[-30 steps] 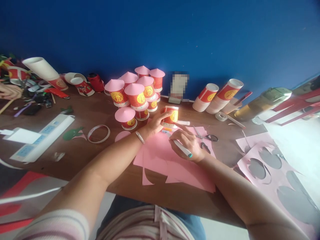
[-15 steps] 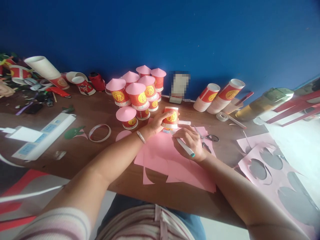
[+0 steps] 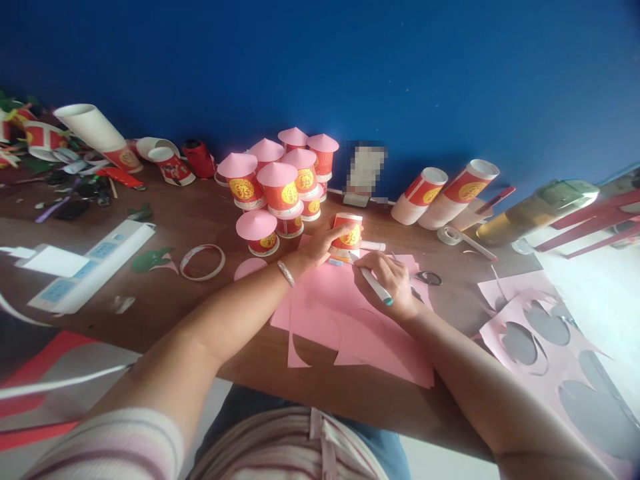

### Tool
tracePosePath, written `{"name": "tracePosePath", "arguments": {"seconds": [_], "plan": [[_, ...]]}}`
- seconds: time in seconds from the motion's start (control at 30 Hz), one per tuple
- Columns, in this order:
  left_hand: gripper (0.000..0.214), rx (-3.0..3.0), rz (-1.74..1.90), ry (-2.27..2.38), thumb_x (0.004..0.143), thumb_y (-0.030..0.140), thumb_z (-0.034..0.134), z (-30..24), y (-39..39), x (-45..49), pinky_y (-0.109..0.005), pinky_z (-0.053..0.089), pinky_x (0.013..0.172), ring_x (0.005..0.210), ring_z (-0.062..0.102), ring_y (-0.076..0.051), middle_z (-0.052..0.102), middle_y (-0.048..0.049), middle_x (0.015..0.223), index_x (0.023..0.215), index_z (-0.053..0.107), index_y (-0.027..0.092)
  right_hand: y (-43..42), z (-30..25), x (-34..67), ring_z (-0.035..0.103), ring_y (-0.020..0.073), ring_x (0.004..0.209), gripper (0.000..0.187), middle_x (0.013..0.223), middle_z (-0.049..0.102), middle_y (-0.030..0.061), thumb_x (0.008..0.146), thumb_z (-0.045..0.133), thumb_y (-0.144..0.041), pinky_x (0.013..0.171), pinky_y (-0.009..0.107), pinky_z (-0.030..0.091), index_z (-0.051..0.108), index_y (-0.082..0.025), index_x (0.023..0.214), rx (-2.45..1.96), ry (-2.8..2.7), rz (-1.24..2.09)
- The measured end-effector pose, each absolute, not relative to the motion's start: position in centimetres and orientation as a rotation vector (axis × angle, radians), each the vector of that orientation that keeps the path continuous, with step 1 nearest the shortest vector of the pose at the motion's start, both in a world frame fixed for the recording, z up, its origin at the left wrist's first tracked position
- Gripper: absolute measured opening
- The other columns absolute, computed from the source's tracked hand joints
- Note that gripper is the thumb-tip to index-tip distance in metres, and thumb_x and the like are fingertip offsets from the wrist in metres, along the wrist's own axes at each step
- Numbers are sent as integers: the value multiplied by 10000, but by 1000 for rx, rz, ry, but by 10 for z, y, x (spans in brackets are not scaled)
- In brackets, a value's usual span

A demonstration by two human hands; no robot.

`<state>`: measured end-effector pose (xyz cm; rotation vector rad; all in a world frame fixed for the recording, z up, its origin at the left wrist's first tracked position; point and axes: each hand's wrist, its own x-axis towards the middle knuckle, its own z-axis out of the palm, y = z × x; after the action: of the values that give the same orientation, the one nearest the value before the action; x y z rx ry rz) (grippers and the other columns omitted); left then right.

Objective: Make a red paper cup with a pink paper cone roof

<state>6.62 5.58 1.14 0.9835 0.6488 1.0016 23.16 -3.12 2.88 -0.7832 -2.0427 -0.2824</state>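
My left hand (image 3: 320, 245) is closed around a red and white paper cup (image 3: 349, 228) with a yellow emblem, upright over the pink paper (image 3: 325, 300). In my right hand (image 3: 393, 283) is a white marker (image 3: 375, 287) with a teal end; its writing end points at the lower part of the cup. Whether the tip touches the cup is too small to tell. A pair of scissors (image 3: 430, 277) lies just right of my right hand, partly hidden by it. The marker's cap (image 3: 374, 246) or another white pen lies behind that hand.
Several cups with pink cone tops (image 3: 279, 177) stand left of the held cup. Two leaning cup stacks (image 3: 419, 197), a tape roll (image 3: 450, 235) and a bottle (image 3: 535, 210) sit right. A power strip (image 3: 93, 267) and tape ring (image 3: 202, 262) lie left; cut pink sheets (image 3: 535, 313) lie far right.
The view has shifted slightly. My right hand with the marker has moved a little relative to the cup's lower part; my left hand keeps its hold on the cup.
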Motion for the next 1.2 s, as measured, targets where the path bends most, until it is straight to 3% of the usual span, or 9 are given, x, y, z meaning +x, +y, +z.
{"name": "tracePosePath", "arguments": {"seconds": [0.5, 0.97, 1.2], "plan": [[443, 999, 1031, 631, 794, 477, 847, 15, 52, 66, -352, 525, 816, 900, 691, -207, 728, -50, 962, 1082, 718, 165, -30, 29, 232, 650, 132, 646, 188, 770, 670, -21, 942, 586, -49, 573, 244, 480, 566, -234, 976, -808, -2068, -323], [477, 1032, 1008, 632, 763, 465, 872, 16, 53, 65, -341, 529, 796, 896, 681, -200, 727, -59, 1006, 1082, 704, 152, -32, 26, 229, 538, 104, 561, 187, 691, 607, -39, 914, 529, -47, 505, 242, 362, 520, -228, 869, -826, -2099, -310], [505, 989, 992, 610, 777, 466, 866, 10, 57, 66, -363, 538, 802, 908, 679, -214, 712, -62, 998, 1127, 682, 152, -32, 31, 231, 602, 115, 612, 183, 743, 653, -22, 937, 581, -52, 560, 233, 449, 539, -229, 920, -776, -2068, -303]]}}
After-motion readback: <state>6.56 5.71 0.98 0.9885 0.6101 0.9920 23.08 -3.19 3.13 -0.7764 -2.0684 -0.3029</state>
